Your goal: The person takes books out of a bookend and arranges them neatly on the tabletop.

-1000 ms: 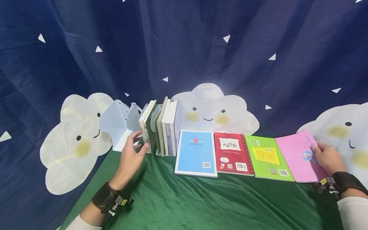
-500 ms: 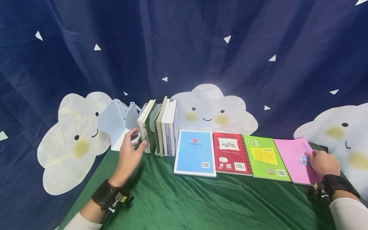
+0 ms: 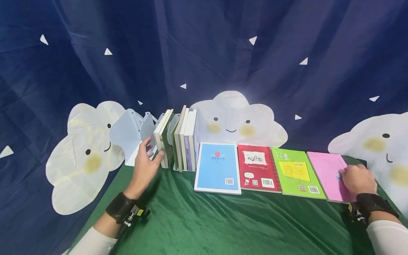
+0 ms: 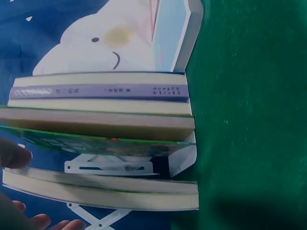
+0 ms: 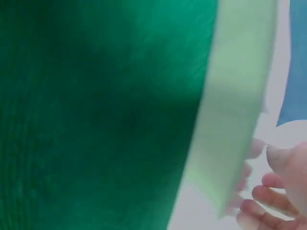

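In the head view, my left hand (image 3: 146, 164) is beside two upright books (image 3: 163, 140) in a light-blue folding bookend (image 3: 125, 136). The left wrist view shows its thumb (image 4: 17, 155) on one side of that book pair and its fingertips (image 4: 53, 223) spread on the other, with gaps between. At the far right, my right hand (image 3: 360, 180) rests over the right side of a pink book (image 3: 326, 170) lying flat. The blurred right wrist view shows its thumb (image 5: 278, 158) apart from its loosely bent fingers (image 5: 266, 211), close to a pale book edge (image 5: 230, 105).
Several more books (image 3: 185, 141) stand upright in the bookend's right section. A blue book (image 3: 217, 170), a red book (image 3: 259, 168) and a green book (image 3: 294, 187) lie in a row on the green cloth (image 3: 223, 223). A dark-blue curtain with clouds (image 3: 229, 120) hangs behind.
The pink book, tilted outward a second ago, has swung straighter alongside the green book. My right hand has moved slightly left and down with it. My left hand has barely moved.
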The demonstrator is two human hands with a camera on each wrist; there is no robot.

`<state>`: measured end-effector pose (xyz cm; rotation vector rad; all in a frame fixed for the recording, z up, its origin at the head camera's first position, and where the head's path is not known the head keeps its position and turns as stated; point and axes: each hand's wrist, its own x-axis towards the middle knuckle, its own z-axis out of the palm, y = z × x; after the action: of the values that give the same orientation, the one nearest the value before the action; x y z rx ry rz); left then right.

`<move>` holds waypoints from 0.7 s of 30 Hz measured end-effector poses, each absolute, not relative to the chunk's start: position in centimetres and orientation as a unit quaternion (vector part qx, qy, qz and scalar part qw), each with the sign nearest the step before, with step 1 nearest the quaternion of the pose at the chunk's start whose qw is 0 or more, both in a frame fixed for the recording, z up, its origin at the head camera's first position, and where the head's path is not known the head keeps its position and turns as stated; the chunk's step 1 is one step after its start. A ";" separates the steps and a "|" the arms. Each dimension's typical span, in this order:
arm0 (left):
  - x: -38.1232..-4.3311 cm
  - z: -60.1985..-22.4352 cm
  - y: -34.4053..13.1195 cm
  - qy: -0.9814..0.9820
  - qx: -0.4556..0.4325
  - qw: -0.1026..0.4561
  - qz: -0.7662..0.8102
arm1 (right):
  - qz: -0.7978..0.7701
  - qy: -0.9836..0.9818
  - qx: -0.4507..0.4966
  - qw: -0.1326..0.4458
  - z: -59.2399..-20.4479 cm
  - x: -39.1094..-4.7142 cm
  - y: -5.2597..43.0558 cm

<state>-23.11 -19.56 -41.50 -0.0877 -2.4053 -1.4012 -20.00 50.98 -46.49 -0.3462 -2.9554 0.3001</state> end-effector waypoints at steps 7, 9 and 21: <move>-24.4 -41.9 -20.3 -0.851 -0.038 0.143 -0.504 | 0.095 -0.985 -0.056 0.131 -45.2 -20.1 47.1; -24.9 -42.0 -20.4 -0.851 -0.045 0.133 -0.507 | 0.098 -0.982 -0.041 0.153 -44.7 -20.2 45.6; -27.3 -42.4 -20.5 -0.840 -0.079 0.108 -0.526 | 0.134 -0.946 0.100 0.278 -40.6 -17.9 37.3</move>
<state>-27.31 -20.52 -42.35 -0.2330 -2.4724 -1.5473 -17.91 37.28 -40.58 0.2688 -2.5399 0.3586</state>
